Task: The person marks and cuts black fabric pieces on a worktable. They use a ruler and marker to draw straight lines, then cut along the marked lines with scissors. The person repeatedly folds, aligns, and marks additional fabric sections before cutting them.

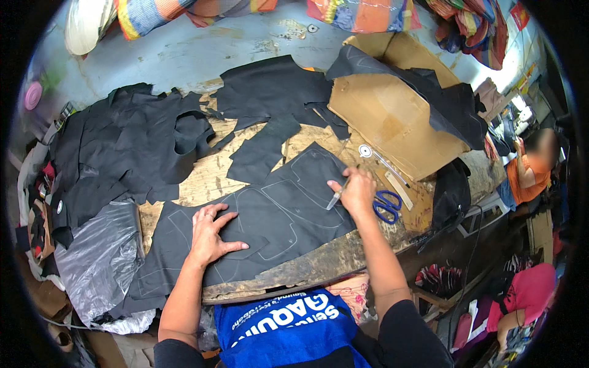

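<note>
A black leather-like sheet (313, 165), marked with pale curved outlines, lies across the wooden worktable in front of me. My left hand (211, 238) rests on it with the fingers spread, the thumb stretched to the right. Under and beside that thumb lies a smaller dark cut piece (256, 240). Close to the sheet's right edge, my right hand (357, 191) is closed round a slim pen-like marker (334, 200), its pale end pointing down toward the sheet. Blue-handled scissors (386, 207) lie just right of this hand.
Black sheets and scraps (116, 144) pile up at the left, beside grey plastic film (101, 257). An opened cardboard box (389, 113) stands at the back right. A pale ruler strip (399, 191) lies near the scissors. A person in orange (531, 178) sits farther right.
</note>
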Available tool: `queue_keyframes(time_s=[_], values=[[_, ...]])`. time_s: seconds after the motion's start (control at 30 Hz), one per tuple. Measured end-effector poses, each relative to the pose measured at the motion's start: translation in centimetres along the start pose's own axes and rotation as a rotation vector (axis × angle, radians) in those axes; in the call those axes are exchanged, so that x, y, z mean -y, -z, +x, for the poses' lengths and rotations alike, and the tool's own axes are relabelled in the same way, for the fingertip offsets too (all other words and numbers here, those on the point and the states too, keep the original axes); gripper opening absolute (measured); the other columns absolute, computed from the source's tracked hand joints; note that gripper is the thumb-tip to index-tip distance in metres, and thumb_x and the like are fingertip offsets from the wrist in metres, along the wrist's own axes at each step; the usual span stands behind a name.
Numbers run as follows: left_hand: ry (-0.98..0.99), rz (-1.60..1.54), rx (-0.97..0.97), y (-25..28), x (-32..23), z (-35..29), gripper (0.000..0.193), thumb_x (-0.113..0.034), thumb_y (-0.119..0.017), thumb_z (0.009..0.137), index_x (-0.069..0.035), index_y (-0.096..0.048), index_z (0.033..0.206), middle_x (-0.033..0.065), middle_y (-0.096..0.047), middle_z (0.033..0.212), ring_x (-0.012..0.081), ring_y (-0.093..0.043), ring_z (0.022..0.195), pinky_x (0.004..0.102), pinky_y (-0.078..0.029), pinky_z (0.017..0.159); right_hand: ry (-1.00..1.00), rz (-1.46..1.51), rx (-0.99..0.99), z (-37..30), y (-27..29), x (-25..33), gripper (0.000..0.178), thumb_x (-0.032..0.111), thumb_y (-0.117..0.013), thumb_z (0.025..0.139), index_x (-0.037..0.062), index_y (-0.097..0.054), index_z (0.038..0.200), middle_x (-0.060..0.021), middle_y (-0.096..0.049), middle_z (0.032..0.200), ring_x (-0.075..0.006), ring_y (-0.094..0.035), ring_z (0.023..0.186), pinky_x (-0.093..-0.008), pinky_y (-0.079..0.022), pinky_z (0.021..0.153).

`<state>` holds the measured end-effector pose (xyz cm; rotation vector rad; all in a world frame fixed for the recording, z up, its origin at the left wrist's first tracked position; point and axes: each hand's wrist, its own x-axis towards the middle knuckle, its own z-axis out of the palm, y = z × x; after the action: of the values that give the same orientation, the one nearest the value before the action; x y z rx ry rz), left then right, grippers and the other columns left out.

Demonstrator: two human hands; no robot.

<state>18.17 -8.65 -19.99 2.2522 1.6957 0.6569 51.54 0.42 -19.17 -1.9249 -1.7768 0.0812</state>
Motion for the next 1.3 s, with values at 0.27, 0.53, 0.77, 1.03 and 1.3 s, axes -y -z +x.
queue_keyframes(time_s=[0.27,0.53,0.77,1.03,1.3], values=[[0.008,-0.009,-0.016,-0.5,0.3,0.1,0.075,-0.049,-0.084,0.043,-0.010,-0.068,0.104,0.0103,-0.055,0.121,0.0307,-0.046,0.117,0.0445,-0.031,0.101,0.722,0.369,-0.013,-7.5,-1.1,7.5,0.017,0.003,-0.064,0.062,0.0098,-0.054,0.073,-0.0077,-0.049,0.073,-0.0275,-0.051,0.072,-0.0401,-0.041,0.068],[-0.001,-0.013,-0.035,-0.6,0.5,0.0,0.072,-0.048,-0.084,0.043,-0.010,-0.068,0.101,0.0098,-0.055,0.120,0.0310,-0.046,0.116,0.0450,-0.031,0.100,0.577,0.827,0.578,-9.6,-0.9,9.3,0.011,0.008,-0.068,0.073,0.0057,-0.058,0.078,-0.0088,-0.056,0.073,-0.0251,-0.059,0.070,-0.0382,-0.048,0.071],[0.006,-0.006,0.006,0.1,0.0,0.1,0.073,-0.051,-0.082,0.049,-0.014,-0.067,0.110,0.0086,-0.054,0.122,0.0314,-0.043,0.118,0.0450,-0.029,0.102,0.348,0.256,0.104,3.7,-1.3,1.2,0.020,0.013,-0.069,0.078,0.0019,-0.064,0.094,-0.0171,-0.066,0.093,-0.0290,-0.064,0.086,-0.0358,-0.050,0.076],[0.079,0.038,0.142,-1.1,-2.2,-1.8,0.068,-0.041,-0.075,0.069,-0.017,-0.054,0.128,0.0155,-0.040,0.140,0.0361,-0.028,0.135,0.0559,-0.018,0.109,0.647,-0.151,0.055,5.4,-2.9,-2.5,0.010,0.014,-0.067,0.072,0.0068,-0.065,0.079,-0.0135,-0.065,0.083,-0.0301,-0.058,0.087,-0.0449,-0.041,0.085],[0.295,-0.010,0.038,2.0,-1.6,-5.2,0.084,-0.040,-0.083,0.057,-0.008,-0.051,0.128,0.0188,-0.059,0.114,0.0307,-0.052,0.113,0.0422,-0.034,0.100,0.759,-0.200,-0.051,5.5,-3.9,-3.2,0.019,0.005,-0.059,0.073,0.0084,-0.063,0.091,-0.0131,-0.062,0.077,-0.0296,-0.058,0.082,-0.0503,-0.038,0.093]])
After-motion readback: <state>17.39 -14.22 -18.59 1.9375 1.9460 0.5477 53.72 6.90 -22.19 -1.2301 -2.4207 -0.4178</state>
